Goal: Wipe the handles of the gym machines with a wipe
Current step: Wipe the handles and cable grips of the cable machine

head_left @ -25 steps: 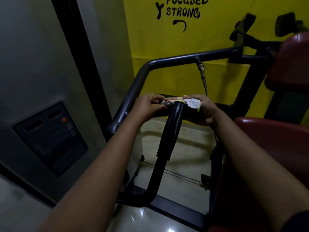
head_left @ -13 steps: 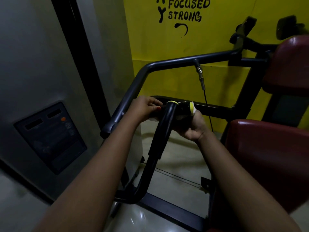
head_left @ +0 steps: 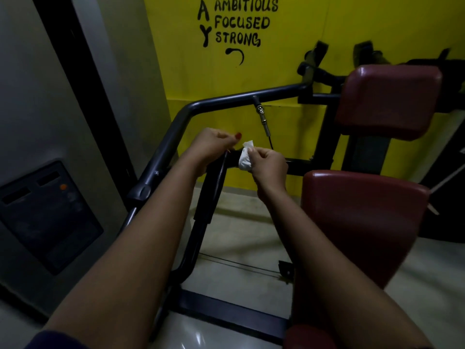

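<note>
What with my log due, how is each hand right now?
Left hand: curled round the black handle.
Right hand: pinching the white wipe.

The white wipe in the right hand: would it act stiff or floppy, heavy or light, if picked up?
Likely floppy: the wipe hangs crumpled and creased from the right hand. Probably very light, since a mere pinch carries it. It would likely drape over the black handle that the left hand grips, not slide off.
</note>
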Demonstrator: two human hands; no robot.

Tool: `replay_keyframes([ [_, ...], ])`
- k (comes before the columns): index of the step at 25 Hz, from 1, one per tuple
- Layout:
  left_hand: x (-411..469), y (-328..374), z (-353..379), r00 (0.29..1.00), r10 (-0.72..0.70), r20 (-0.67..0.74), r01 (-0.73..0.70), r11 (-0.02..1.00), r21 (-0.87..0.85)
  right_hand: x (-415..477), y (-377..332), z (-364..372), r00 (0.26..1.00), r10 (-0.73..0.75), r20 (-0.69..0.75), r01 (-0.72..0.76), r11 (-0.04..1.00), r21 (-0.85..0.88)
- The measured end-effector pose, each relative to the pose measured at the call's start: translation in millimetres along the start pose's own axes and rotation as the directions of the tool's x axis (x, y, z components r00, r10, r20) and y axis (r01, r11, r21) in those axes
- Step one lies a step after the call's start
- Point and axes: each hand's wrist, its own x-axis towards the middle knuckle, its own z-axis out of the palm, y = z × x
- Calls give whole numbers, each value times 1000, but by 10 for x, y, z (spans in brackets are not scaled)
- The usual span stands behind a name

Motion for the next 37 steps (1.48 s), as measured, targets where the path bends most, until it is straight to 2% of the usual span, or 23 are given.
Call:
replay_keyframes([
  [3, -55, -6, 146, 985, 154, 76, -172, 917, 360, -143, -76, -39, 996, -73, -50, 72, 997, -26],
  [5, -135, -5, 215, 965, 256, 64, -252, 818, 518, -191, -110, -114, 998, -42, -36, 43, 998, 44],
  [7, -269, 19, 274, 912, 410, 29, -332, 693, 640, -277, -146, -234, 999, -13, -41, 19, 990, 143],
  [9, -439, 80, 343, 834, 552, 24, -428, 617, 660, -403, -192, -367, 993, -16, -121, 35, 987, 159],
  [11, -633, 170, 439, 784, 620, 22, -531, 652, 541, -561, -251, -522, 980, -40, -194, 79, 977, 196],
  [13, -813, 240, 538, 791, 612, 5, -576, 741, 344, -727, -302, -693, 972, -37, -232, 97, 962, 254],
  [16, -996, 236, 776, 867, 496, 43, -497, 868, 19, -1043, -351, -988, 954, 16, -298, 81, 947, 310],
  [20, -1309, 263, 1220, 909, 386, 155, -340, 904, -261, -1498, -339, -1422, 914, 66, -399, 40, 967, 252],
  [26, -1957, 475, 1812, 850, 413, 327, -279, 880, -384, -2117, -331, -2221, 846, 59, -529, 35, 985, 166],
  [32, -2391, 829, 2372, 780, 481, 401, -307, 852, -423, -2420, -349, -2956, 775, 26, -631, 66, 990, 122],
  [37, -2792, 1157, 2906, 761, 485, 430, -270, 840, -470, -2607, -396, -3691, 777, 15, -630, 70, 991, 110],
])
